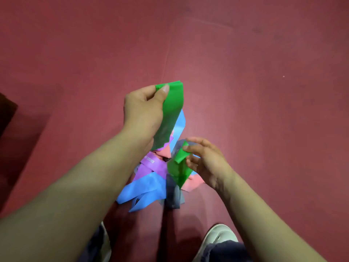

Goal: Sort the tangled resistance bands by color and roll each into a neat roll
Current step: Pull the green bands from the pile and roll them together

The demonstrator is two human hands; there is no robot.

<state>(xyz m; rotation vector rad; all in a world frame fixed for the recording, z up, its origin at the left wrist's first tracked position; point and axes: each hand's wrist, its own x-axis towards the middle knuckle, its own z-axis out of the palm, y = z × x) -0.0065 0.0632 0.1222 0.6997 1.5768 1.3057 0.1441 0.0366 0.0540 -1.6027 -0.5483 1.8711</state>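
Observation:
A green band hangs from my left hand, which pinches its folded top end high above the pile. My right hand grips the same band's lower part between thumb and fingers. Below lies a tangle on the floor: a blue band, a purple band with white lettering, a pink band and a grey band. More blue shows behind the green strip.
The dark red floor spreads on all sides, with a seam running away from the pile. My shoes and dark trouser legs are at the bottom edge. A dark object sits at the far left.

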